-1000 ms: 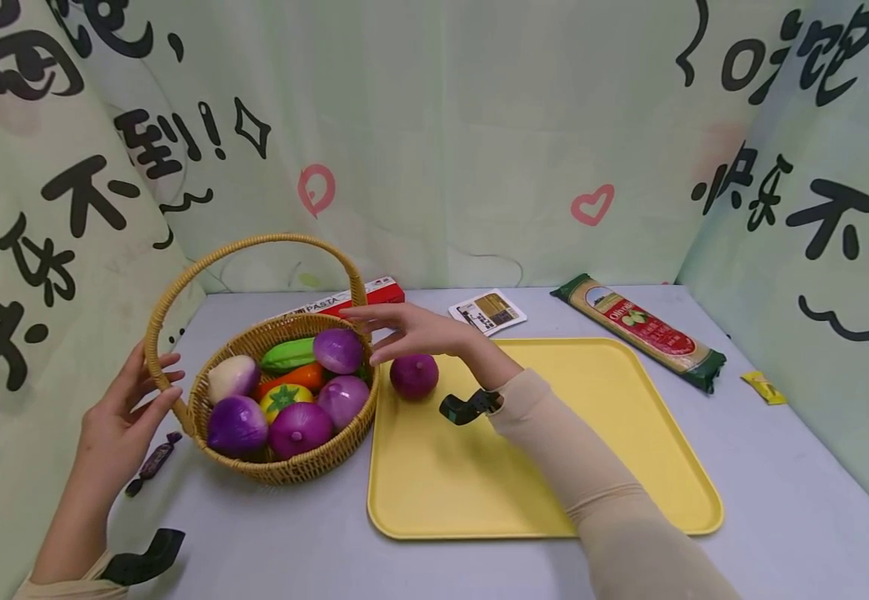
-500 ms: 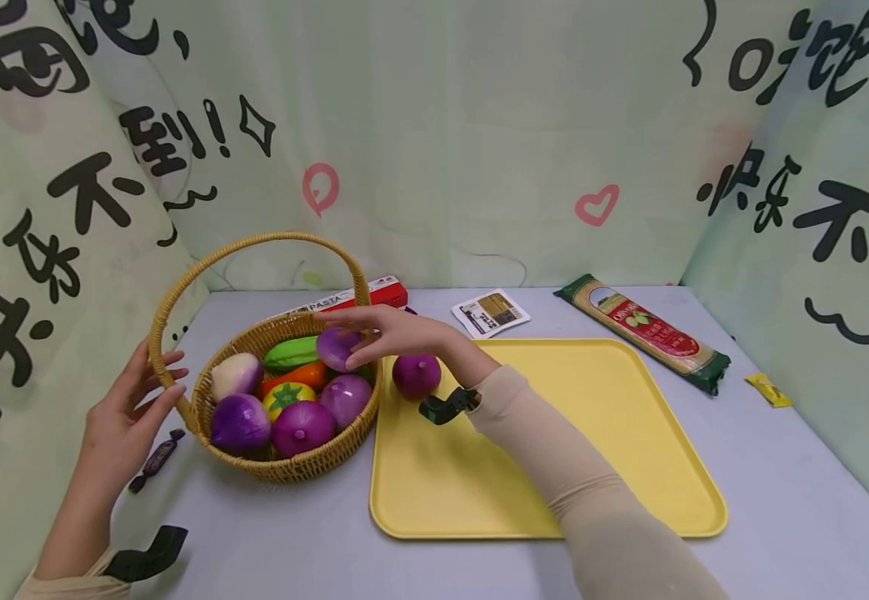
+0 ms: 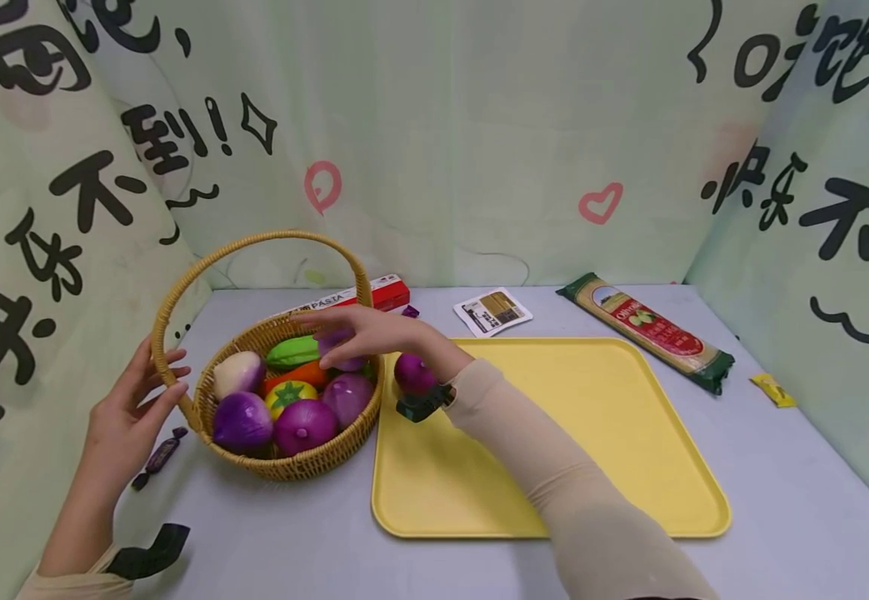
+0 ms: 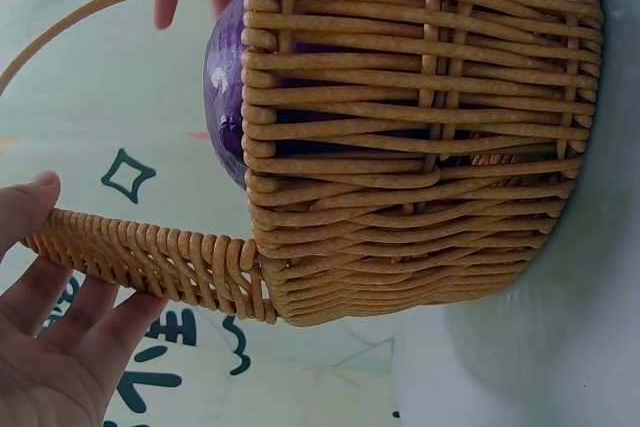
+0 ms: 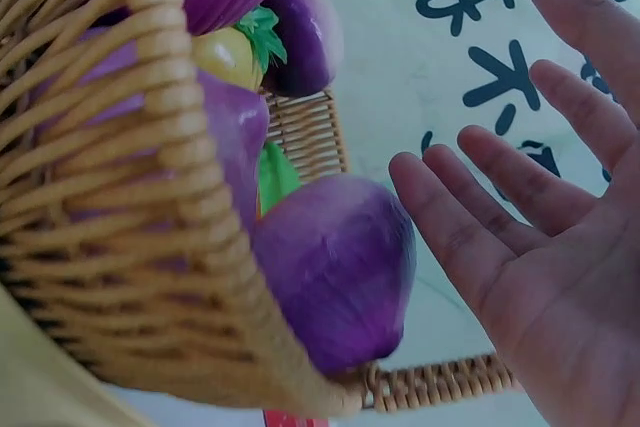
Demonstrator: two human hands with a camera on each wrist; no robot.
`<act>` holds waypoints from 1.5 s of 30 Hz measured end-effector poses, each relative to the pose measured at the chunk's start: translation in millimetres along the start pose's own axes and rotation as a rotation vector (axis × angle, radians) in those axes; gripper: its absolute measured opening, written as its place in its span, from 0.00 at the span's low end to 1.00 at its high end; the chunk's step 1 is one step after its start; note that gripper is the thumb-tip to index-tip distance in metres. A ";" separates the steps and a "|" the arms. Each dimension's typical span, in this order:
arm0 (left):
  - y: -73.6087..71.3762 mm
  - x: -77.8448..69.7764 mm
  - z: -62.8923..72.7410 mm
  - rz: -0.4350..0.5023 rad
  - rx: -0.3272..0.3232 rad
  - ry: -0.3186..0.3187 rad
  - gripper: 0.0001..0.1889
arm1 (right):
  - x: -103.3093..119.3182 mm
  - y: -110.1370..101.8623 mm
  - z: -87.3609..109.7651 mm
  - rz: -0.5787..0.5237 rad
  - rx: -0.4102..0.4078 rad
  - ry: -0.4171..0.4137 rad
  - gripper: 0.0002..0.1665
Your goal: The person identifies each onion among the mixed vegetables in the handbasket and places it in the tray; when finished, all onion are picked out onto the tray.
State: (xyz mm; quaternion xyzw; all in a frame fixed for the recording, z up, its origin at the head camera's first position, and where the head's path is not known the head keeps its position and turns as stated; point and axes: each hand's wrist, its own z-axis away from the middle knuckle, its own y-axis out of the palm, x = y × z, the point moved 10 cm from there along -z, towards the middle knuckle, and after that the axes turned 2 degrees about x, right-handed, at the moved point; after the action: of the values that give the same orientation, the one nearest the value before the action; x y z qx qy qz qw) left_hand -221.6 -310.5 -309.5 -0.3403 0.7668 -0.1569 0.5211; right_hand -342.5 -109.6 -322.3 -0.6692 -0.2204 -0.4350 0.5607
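Observation:
A wicker basket (image 3: 284, 471) holds several purple onions, among them one onion (image 3: 304, 427) at the front, plus a white-and-purple turnip-like vegetable (image 3: 238, 375), a green ridged vegetable (image 3: 293, 353), an orange carrot-like piece (image 3: 302, 375) and a yellow one with a green top (image 3: 284, 395). My left hand (image 3: 128, 417) holds the base of the basket's handle (image 4: 150, 259) between thumb and fingers. Over the basket's right side hovers my right hand (image 3: 367, 335), fingers extended and holding nothing. It partly covers an onion (image 5: 345, 272) that sits at the rim, just beside the fingers in the right wrist view.
On the yellow tray (image 3: 554, 500), right of the basket, lies another onion (image 3: 413, 374). Behind are a red pasta box (image 3: 391, 292), a white card-like packet (image 3: 492, 312) and a spaghetti pack (image 3: 647, 333). Wrapped candies lie left (image 3: 159, 458) and far right (image 3: 773, 390).
My right hand has moved left, from the basket's right rim to farther over its contents. The left hand stays on the handle, and the basket keeps its place.

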 end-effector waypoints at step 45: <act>0.3 3.9 -0.9 -0.012 0.000 -0.021 0.36 | -10.8 43.2 -95.8 0.043 0.109 0.134 0.37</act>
State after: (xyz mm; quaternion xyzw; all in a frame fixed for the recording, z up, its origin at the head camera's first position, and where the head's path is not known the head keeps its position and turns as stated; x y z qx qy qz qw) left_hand -223.4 -313.1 -312.0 -0.3468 0.7591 -0.1564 0.5282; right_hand -346.4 -209.6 -356.2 -0.6118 -0.1911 -0.4539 0.6190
